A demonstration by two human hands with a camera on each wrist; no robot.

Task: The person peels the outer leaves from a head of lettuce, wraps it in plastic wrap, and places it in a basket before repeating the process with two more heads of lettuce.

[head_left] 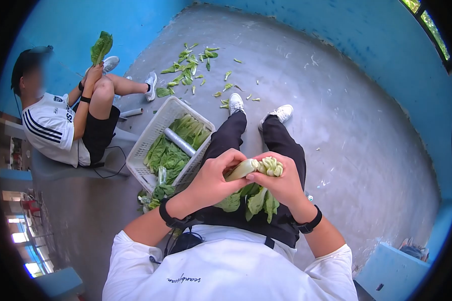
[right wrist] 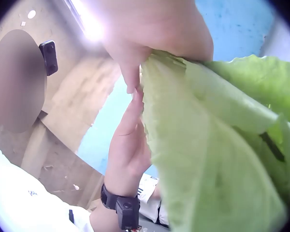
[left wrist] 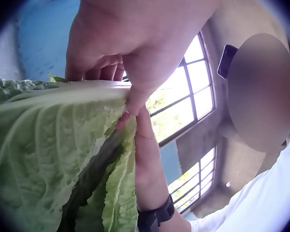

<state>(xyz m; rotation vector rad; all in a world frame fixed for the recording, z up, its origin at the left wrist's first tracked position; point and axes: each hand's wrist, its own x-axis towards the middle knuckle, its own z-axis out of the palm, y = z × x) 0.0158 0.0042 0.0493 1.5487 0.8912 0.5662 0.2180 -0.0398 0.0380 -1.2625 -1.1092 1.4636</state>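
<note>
In the head view both hands meet over the lap. My left hand grips a lettuce head by its pale stem end, thumb and fingers around it. Beside it, my right hand holds a bunch of lettuce leaves, its cut white stems facing up and the green blades hanging below. The two thumbs come close together between the stems. A broad leaf with a thick white rib lies under the left fingers in the left wrist view. Wide green leaves spread below the right hand in the right wrist view.
A white plastic basket with lettuce and a silvery roll stands left of the legs. Leaf scraps lie scattered on the grey floor ahead. Another person sits at the left, holding a lettuce.
</note>
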